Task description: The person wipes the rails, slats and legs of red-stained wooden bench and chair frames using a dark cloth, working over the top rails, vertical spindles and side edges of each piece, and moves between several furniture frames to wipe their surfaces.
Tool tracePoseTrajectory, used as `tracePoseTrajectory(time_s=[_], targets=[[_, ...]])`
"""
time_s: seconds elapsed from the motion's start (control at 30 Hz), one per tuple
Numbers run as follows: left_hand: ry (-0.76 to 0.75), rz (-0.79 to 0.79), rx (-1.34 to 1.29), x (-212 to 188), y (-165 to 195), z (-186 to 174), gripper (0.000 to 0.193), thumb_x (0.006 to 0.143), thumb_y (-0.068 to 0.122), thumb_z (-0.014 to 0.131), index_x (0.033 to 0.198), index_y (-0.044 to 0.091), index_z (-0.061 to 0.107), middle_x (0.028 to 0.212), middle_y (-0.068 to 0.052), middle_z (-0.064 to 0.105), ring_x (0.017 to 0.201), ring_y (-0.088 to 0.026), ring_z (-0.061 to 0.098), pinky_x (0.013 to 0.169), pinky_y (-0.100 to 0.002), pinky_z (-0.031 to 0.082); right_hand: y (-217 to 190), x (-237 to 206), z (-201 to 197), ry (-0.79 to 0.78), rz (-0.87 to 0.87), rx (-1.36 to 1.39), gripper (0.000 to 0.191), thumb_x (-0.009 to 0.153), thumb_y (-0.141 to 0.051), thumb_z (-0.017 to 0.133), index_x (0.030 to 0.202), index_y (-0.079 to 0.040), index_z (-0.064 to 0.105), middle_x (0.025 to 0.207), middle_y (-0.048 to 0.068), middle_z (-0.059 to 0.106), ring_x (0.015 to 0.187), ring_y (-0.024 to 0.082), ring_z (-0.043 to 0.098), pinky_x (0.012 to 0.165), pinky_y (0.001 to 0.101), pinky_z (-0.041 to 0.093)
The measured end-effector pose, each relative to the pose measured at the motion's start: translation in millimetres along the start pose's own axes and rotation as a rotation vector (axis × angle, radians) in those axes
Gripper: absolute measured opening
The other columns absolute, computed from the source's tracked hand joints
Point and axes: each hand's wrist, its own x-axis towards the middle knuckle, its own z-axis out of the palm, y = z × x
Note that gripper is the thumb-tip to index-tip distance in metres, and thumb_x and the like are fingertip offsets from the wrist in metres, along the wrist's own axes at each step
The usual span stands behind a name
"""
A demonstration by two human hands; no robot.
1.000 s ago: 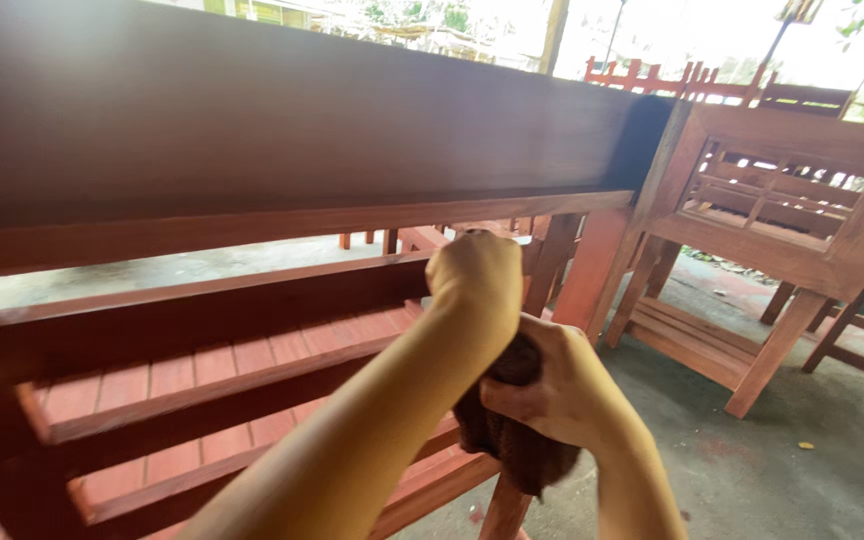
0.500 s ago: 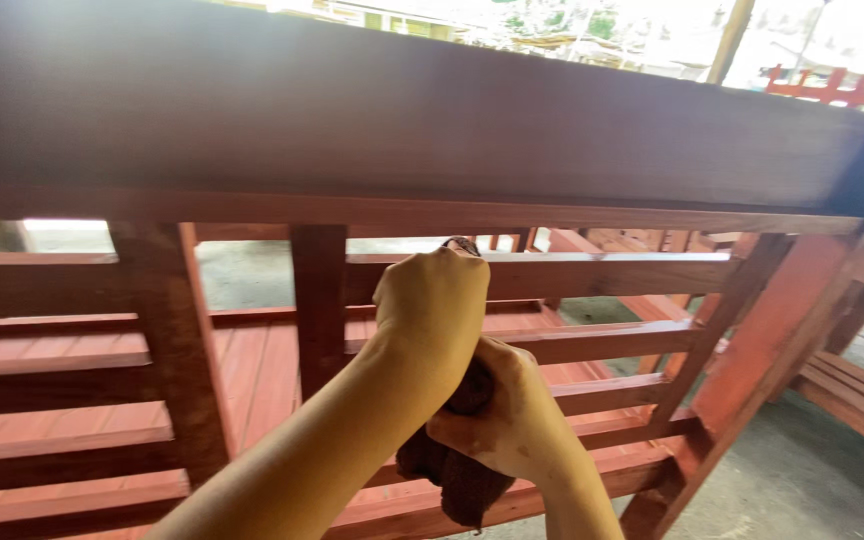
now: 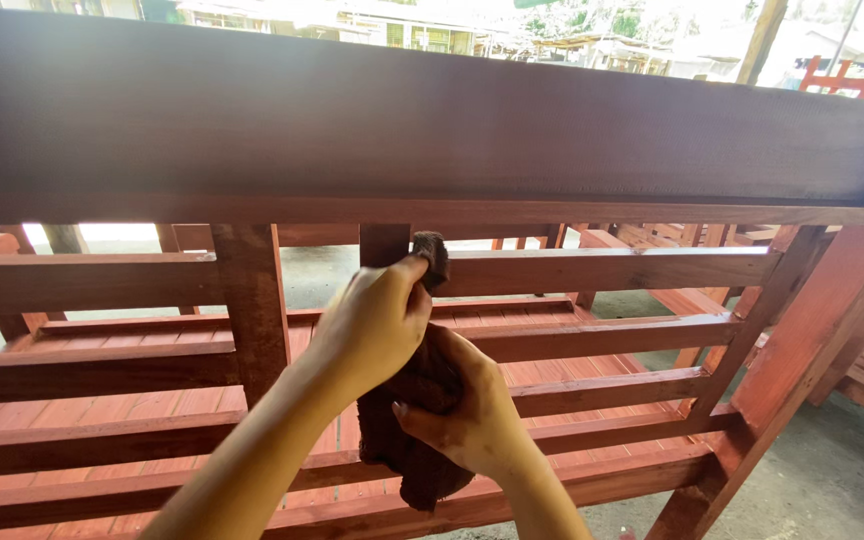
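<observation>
Head view: the person's left hand (image 3: 372,325) is closed around the upper end of a dark brown, stain-soaked cloth rag (image 3: 417,420), thumb and fingers pinching a bunched tip of it against a short upright post (image 3: 384,243) of a red-brown stained wooden bench back (image 3: 592,270). The right hand (image 3: 472,425) sits just below, fingers curled round the rag's middle, while the loose tail hangs down in front of the lower slats (image 3: 602,392).

The rag looks soft, limp and light; it folds wherever it is gripped, so a bunched fistful gives the firmest hold, as both hands have it now. It appears damp with stain and would likely be a little slippery and mark whatever it brushes. The bench itself seems stiff and heavy.

Above the hands runs a broad dark top rail (image 3: 432,120), close over the post, leaving a cramped gap for the knuckles. A wider upright (image 3: 252,300) stands just left of the left hand, and the horizontal slats crowd the space behind. Through the back, the slatted seat (image 3: 132,410) shows. Further red wooden furniture (image 3: 852,75) stands well apart at the upper right, on a grey concrete floor (image 3: 822,480).
</observation>
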Motion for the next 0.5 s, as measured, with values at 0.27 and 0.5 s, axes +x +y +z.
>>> tracePoseTrajectory(time_s=[0.27,0.5], targets=[[0.082,0.261,-0.527,14.2,0.8,42.3,0.034,0.106,0.028,0.052,0.121,-0.001,0.062,0.101,-0.016,0.075,0.093,-0.027,0.072,0.081,-0.039,0.052,11.7,-18.0,-21.5,0.064,-0.050,0.286,0.079,0.082,-0.010,0.081,0.147,-0.004,0.037,0.134,0.013,0.063,0.126,0.021,0.061,0.111,0.0366,0.050],[-0.005,0.054,-0.452,29.6,44.4,60.2,0.029,0.098,0.029,0.060,0.106,0.001,0.064,0.089,-0.014,0.074,0.082,-0.022,0.074,0.072,-0.040,0.057,11.2,-16.6,-47.6,0.430,-0.045,-0.059,0.064,0.076,-0.007,0.082,0.132,-0.002,0.051,0.118,0.009,0.069,0.104,0.018,0.071,0.091,0.0361,0.061]])
